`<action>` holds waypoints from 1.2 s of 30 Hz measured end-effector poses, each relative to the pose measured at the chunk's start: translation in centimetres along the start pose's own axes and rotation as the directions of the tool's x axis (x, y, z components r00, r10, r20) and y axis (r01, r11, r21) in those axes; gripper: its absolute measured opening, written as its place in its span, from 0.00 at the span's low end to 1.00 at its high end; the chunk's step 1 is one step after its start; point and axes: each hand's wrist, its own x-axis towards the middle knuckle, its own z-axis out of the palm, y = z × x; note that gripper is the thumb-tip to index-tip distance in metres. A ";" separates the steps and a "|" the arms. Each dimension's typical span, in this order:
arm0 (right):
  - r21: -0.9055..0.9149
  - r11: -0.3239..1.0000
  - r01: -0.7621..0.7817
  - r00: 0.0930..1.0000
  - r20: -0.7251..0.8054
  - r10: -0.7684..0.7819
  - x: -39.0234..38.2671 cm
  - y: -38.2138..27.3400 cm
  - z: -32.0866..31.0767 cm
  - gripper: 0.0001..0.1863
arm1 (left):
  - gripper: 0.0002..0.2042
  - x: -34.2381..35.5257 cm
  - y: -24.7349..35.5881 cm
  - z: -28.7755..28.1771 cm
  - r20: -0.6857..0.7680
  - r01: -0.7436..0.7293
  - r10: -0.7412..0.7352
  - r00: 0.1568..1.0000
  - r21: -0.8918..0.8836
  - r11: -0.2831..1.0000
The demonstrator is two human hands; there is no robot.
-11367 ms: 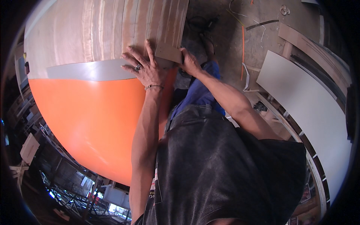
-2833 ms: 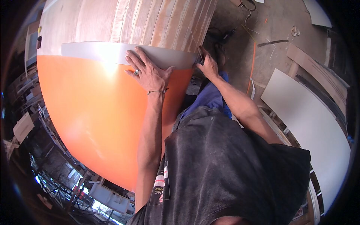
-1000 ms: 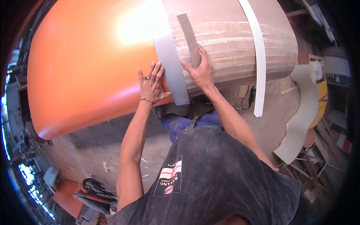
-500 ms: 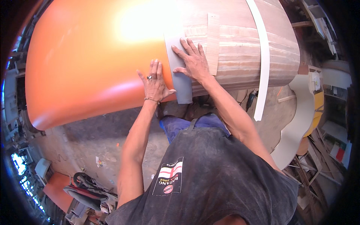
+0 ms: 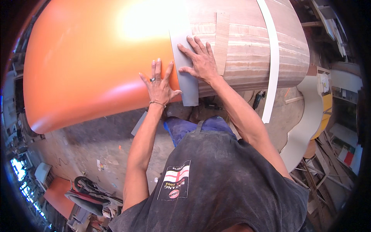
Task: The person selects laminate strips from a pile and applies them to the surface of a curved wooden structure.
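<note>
A glossy orange sheet [image 5: 89, 69] covers the left part of a large curved body [image 5: 247, 50] with a brownish, slatted-looking surface. Along the sheet's right edge runs a grey strip [image 5: 189, 91], its lower end hanging past the body's near edge. My left hand [image 5: 160, 91] lies on the orange sheet with fingers spread, its thumb reaching toward the grey strip. Flat on the grey strip and the surface beside it rests my right hand [image 5: 203, 63], fingers apart. Neither hand grips anything. Just right of it lies a thin wooden strip [image 5: 222, 42].
A long white strip [image 5: 273, 58] drapes over the body farther right. Below it, a dark power tool [image 5: 258, 99] sits near the floor. A wavy pale panel [image 5: 299, 127] stands at right beside scrap wood [image 5: 319, 174]. Another orange panel [image 5: 61, 195] is at lower left.
My left hand's fingers have spread wider on the orange sheet. My right hand stays on the grey strip, nearly unmoved. A pale piece now shows beside my left forearm.
</note>
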 end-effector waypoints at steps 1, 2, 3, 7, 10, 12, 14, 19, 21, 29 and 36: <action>-0.004 1.000 0.003 1.000 -0.003 -0.003 0.0 0.0 0.0 0.53 | 0.72 0.1 0.1 -0.3 0.003 0.000 0.000 1.000 0.005 1.000; -0.009 1.000 0.006 1.000 -0.007 -0.006 0.0 0.0 0.1 0.53 | 0.72 0.1 0.3 -0.6 0.005 -0.001 0.001 1.000 0.009 1.000; -0.008 1.000 0.010 1.000 -0.011 -0.010 0.0 -0.1 0.1 0.53 | 0.71 0.2 0.4 -0.7 0.006 0.000 0.000 1.000 0.016 1.000; -0.020 1.000 0.020 1.000 -0.021 -0.020 0.0 -0.3 0.1 0.53 | 0.70 0.2 0.6 -1.5 0.024 0.003 -0.004 1.000 0.049 0.999; -0.019 1.000 0.022 0.999 -0.027 -0.023 0.0 -0.5 0.0 0.53 | 0.71 0.5 0.8 -1.8 0.058 0.015 -0.019 0.998 0.075 0.997; -0.010 1.000 0.024 0.999 -0.032 -0.025 -0.2 -0.6 0.1 0.52 | 0.72 0.6 0.9 -1.8 0.085 0.009 -0.016 0.996 0.086 0.996; -0.001 1.000 0.027 0.999 -0.036 -0.027 -0.3 -0.6 0.1 0.52 | 0.73 0.6 0.7 -1.7 0.096 0.008 -0.015 0.995 0.072 0.997; 0.013 1.000 0.024 0.999 -0.040 -0.023 -0.7 -0.2 -0.1 0.51 | 0.74 0.8 1.3 -2.2 0.162 0.016 -0.022 0.987 0.042 0.999; 0.022 0.999 0.023 0.999 -0.043 -0.022 -0.7 -0.3 -0.2 0.51 | 0.74 0.6 1.2 -2.2 0.135 0.011 -0.012 0.991 0.004 1.000; 0.003 1.000 0.008 0.999 -0.037 -0.008 -0.6 -0.6 -0.3 0.51 | 0.67 0.5 2.0 -1.9 0.049 0.037 -0.040 0.998 0.072 0.997; 0.023 1.000 -0.016 0.989 -0.146 0.020 -1.6 -0.7 -0.6 0.52 | 0.66 0.6 1.5 -1.6 0.048 0.028 -0.032 0.998 0.092 0.995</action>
